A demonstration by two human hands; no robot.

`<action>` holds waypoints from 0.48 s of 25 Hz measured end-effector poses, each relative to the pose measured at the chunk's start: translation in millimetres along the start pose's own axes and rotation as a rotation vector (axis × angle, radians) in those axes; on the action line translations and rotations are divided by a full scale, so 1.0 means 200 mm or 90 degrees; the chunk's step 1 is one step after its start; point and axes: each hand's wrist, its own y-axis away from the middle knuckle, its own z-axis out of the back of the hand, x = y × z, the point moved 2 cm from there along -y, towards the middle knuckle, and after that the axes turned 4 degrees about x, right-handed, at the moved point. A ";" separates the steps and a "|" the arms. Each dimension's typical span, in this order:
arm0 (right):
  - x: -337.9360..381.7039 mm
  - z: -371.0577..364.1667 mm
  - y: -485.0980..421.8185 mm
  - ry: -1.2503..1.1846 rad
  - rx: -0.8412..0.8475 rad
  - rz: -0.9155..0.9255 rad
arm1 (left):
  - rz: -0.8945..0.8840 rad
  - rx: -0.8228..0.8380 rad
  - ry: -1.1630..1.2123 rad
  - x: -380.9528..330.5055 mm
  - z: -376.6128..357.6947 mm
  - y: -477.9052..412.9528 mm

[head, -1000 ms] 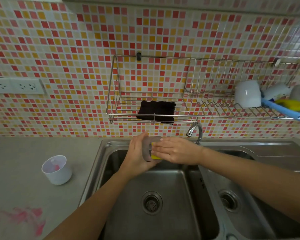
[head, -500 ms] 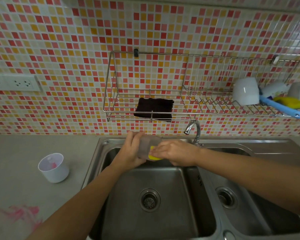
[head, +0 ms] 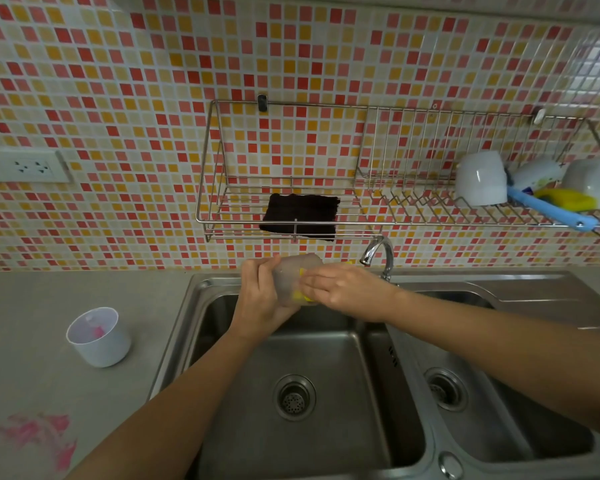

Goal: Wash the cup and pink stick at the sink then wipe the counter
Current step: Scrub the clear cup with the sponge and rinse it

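Note:
Over the back of the left sink basin (head: 312, 441), my left hand (head: 258, 297) grips a clear plastic cup (head: 293, 273) lying on its side. My right hand (head: 343, 289) presses a yellow sponge (head: 300, 294) against the cup's wall, fingers curled over the sponge. On the grey counter (head: 66, 306) to the left stands a white cup (head: 99, 337) with a pink stick (head: 96, 330) inside it. A pink smear (head: 39, 434) stains the counter near the front left.
The tap (head: 378, 254) curves just right of my hands, with no water seen running. A wire rack (head: 291, 216) on the tiled wall holds a black cloth (head: 300, 216); its right part carries white cups (head: 482, 178) and a blue brush (head: 548, 211). A second basin (head: 499, 410) lies right.
My hands stay together over the sink; the cup has turned a little in my left hand while the sponge rubs its side. The view has shifted slightly.

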 end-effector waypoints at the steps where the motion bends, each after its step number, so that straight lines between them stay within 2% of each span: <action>1: 0.00 0.00 -0.01 -0.052 -0.015 -0.036 | 0.008 -0.004 0.004 0.00 0.00 0.00; 3: 0.04 -0.01 -0.01 -0.079 0.022 -0.032 | 0.009 -0.014 0.008 0.01 0.00 0.01; 6: 0.04 0.00 0.01 0.007 -0.006 0.065 | -0.006 -0.027 -0.008 -0.02 -0.01 0.04; 9: 0.03 -0.01 0.02 0.025 -0.016 0.099 | 0.018 -0.016 0.032 -0.04 -0.02 0.04; 10: 0.02 -0.01 0.03 0.021 0.007 0.105 | 0.017 0.017 0.062 -0.03 -0.01 0.04; 12: 0.00 -0.02 0.06 0.055 0.065 0.129 | 0.007 0.160 0.123 -0.01 0.00 0.03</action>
